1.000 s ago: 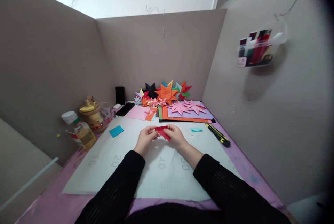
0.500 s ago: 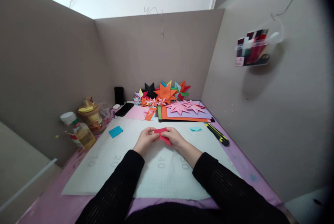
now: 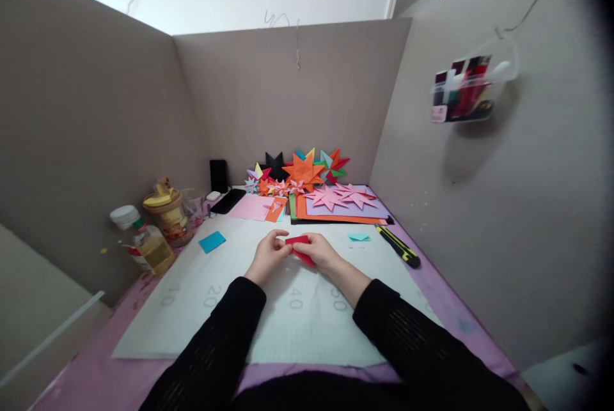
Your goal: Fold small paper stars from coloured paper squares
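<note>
A small red piece of folded paper (image 3: 303, 256) is held between my hands above the middle of the white mat (image 3: 192, 328). My right hand (image 3: 323, 252) pinches its right part, thumb on top. At its left edge, my left hand (image 3: 269, 255) has the thumb against the paper, with the index finger raised a little away from it. To the left on the mat lies a blue paper rectangle (image 3: 212, 242). A small folded turquoise paper (image 3: 359, 238) rests to the right of my right hand.
A yellow and black box cutter (image 3: 397, 245) lies at the right edge. Folded paper stars (image 3: 304, 172) and paper sheets (image 3: 343, 209) occupy the back. On the left stand a bottle (image 3: 146, 245) and a lidded cup (image 3: 167, 213), near a black phone (image 3: 229, 201).
My left index finger has lifted slightly off the red paper. My right hand keeps its pinch, and the paper has barely moved.
</note>
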A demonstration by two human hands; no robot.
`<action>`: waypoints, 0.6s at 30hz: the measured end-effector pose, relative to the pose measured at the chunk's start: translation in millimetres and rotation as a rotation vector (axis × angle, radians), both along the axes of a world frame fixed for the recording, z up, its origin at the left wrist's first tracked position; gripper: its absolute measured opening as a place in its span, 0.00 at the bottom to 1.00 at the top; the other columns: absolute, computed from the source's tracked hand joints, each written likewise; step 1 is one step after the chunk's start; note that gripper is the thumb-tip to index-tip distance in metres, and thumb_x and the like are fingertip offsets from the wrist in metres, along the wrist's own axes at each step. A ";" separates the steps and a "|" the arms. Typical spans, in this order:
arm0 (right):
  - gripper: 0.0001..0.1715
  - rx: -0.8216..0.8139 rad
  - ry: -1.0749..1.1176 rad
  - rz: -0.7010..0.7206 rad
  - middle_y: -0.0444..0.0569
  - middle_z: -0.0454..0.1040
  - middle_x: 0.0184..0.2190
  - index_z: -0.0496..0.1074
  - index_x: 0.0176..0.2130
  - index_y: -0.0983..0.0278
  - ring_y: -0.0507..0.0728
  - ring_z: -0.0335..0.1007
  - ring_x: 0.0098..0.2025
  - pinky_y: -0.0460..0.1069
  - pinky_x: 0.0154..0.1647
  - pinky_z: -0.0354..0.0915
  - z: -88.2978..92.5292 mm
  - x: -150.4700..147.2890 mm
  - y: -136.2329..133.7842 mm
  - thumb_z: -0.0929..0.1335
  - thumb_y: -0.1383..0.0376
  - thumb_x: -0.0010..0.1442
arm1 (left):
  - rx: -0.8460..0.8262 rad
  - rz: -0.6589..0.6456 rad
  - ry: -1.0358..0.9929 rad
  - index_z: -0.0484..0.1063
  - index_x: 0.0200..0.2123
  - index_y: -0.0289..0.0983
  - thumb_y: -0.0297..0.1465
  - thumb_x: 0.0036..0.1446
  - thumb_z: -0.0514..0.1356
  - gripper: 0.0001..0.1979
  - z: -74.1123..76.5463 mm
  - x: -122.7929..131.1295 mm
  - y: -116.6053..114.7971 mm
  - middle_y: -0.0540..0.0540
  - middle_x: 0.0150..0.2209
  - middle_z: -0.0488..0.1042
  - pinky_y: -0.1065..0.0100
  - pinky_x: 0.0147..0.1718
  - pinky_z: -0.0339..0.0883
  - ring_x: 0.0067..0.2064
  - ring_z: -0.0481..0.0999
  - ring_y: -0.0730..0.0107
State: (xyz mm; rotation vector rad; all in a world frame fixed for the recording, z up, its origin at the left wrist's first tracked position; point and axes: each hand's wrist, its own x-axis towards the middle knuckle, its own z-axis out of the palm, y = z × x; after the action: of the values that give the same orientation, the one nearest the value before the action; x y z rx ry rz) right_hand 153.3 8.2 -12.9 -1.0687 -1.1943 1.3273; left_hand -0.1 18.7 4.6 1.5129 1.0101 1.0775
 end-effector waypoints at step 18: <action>0.13 0.051 0.043 -0.083 0.43 0.69 0.22 0.68 0.28 0.66 0.49 0.62 0.22 0.43 0.19 0.53 8.1 14.2 8.0 0.68 0.58 0.47 | -0.053 0.043 -0.048 0.66 0.38 0.34 0.34 0.42 0.63 0.18 12.7 -10.6 4.0 0.52 0.20 0.71 0.73 0.26 0.62 0.25 0.72 0.72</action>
State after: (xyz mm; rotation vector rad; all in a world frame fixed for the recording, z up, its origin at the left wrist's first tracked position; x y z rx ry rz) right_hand 167.5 16.2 -4.8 -1.0374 -1.1339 1.2442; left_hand -10.7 22.7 17.3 1.4219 1.0349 1.1037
